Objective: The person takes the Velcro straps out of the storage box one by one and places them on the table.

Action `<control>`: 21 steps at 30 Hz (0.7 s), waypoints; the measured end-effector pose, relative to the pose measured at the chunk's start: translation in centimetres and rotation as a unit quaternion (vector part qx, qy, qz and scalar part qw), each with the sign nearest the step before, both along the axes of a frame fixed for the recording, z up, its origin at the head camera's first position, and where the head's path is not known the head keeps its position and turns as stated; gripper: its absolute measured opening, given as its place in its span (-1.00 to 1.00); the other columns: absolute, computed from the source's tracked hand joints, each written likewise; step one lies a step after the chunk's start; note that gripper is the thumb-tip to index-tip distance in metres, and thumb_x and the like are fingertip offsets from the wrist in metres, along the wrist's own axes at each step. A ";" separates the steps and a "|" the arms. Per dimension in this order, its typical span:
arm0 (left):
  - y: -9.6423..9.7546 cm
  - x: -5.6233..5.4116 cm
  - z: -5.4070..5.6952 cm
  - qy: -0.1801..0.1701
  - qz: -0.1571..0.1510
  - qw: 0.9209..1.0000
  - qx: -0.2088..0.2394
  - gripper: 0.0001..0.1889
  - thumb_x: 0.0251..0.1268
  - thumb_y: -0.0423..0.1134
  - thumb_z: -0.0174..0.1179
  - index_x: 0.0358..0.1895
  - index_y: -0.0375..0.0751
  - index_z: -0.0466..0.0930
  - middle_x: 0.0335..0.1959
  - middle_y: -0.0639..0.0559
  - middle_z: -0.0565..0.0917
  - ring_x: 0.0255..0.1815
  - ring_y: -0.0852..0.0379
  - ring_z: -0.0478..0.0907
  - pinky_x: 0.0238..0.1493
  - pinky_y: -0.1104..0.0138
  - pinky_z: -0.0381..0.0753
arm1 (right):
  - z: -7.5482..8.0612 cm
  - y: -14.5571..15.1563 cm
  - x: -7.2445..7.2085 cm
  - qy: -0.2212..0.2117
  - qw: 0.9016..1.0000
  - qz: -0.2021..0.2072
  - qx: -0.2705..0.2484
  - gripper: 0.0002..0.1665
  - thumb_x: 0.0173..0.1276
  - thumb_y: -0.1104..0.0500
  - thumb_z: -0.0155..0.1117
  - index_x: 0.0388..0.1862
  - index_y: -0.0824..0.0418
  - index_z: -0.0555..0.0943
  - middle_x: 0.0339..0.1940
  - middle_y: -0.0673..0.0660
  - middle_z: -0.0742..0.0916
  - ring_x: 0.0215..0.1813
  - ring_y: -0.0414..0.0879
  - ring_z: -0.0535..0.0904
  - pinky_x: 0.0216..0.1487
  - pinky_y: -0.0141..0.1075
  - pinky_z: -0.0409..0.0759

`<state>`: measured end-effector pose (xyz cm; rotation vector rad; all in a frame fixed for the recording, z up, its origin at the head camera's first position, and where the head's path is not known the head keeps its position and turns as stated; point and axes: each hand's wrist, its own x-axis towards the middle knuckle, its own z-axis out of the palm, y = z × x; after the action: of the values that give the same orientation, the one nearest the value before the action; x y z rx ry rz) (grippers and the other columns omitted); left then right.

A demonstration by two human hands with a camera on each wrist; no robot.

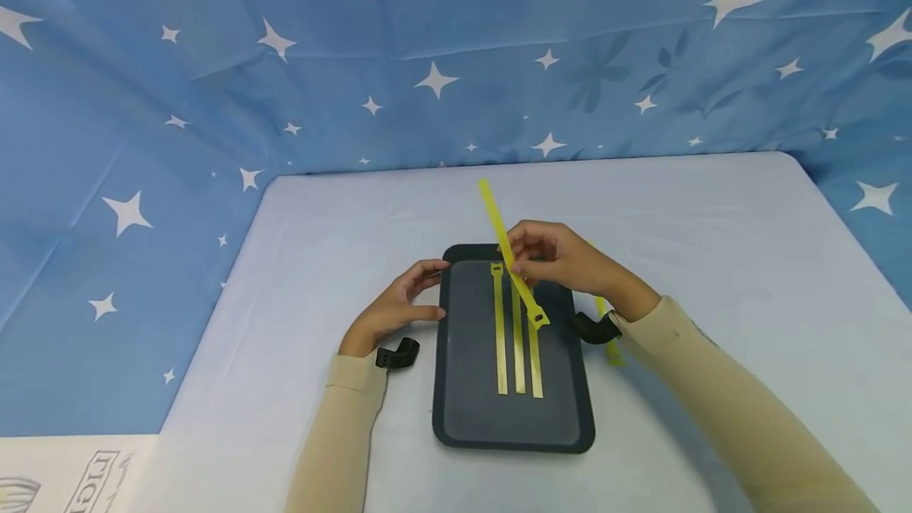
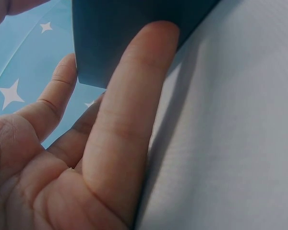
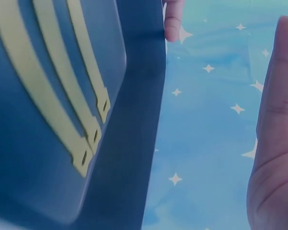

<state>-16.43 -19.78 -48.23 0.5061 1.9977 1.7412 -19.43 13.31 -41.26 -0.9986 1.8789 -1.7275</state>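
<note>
My right hand (image 1: 563,258) pinches a yellow hook-and-loop cable tie (image 1: 496,220) between thumb and fingers, above the upper part of a dark grey tray (image 1: 466,410). The tie slants, its slotted head lower and towards me. Three more yellow ties (image 1: 500,347) lie side by side lengthwise in the tray, slotted heads at the far end; the right wrist view shows these heads (image 3: 82,155) closely. At the tray's left edge rests my left hand (image 1: 392,309), its thumb (image 2: 129,110) against the side wall and its fingertips touching near the far left corner.
More yellow tie material (image 1: 614,353) lies on the white tablecloth (image 1: 748,275) right of the tray, partly hidden by my right wrist. A blue star-patterned cloth (image 1: 435,38) hangs behind the table. A printed sheet (image 1: 64,473) shows at the lower left.
</note>
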 end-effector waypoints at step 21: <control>0.1 0.3 0.1 -0.021 0.007 1.000 -0.003 -0.12 0.28 -0.37 0.47 0.64 -0.29 0.25 0.67 -0.25 0.29 0.70 -0.26 0.17 0.65 -0.22 0.04 | 0.4 6.0 2.2 -0.008 0.994 -0.105 0.038 -0.82 0.57 0.47 0.22 0.08 0.49 0.53 -0.20 0.09 0.72 -0.27 -0.06 0.69 -0.21 -0.08 0.81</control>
<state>-16.18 -19.70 -48.12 0.4497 1.9810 1.7404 -17.20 19.29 -40.85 -0.7808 2.0860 -1.7561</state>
